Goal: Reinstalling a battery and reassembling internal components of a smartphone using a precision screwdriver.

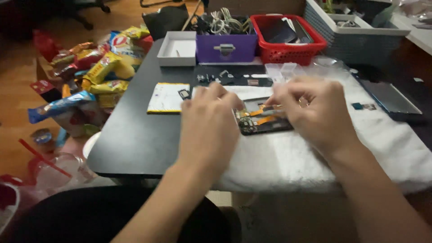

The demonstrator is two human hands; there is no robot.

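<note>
An opened phone (263, 120), its dark inside crossed by orange ribbon cables, lies on a white towel (288, 157) spread over the right part of the black surface (135, 135). The right hand (315, 112) hovers over the phone's upper right edge, its grip narrow, fingertips pinched close at something thin by an orange cable; motion blur hides what it is. The left hand (209, 123) rests at the phone's left end, fingers curled downward and touching or just above the towel; whether its grip holds anything cannot be told. Just left of the hands lies a flat white pad with a yellow rim (167, 97), with a small dark part (183, 93) at its right edge. Behind the phone, small screws and parts (216, 77) sit on a dark mat. Further back stand a white open box (177, 48), a purple box of cables (226, 45), a red basket (288, 45) and a grey basket (355, 38). A heap of snack packets (94, 72) lies off the surface on the left.
</note>
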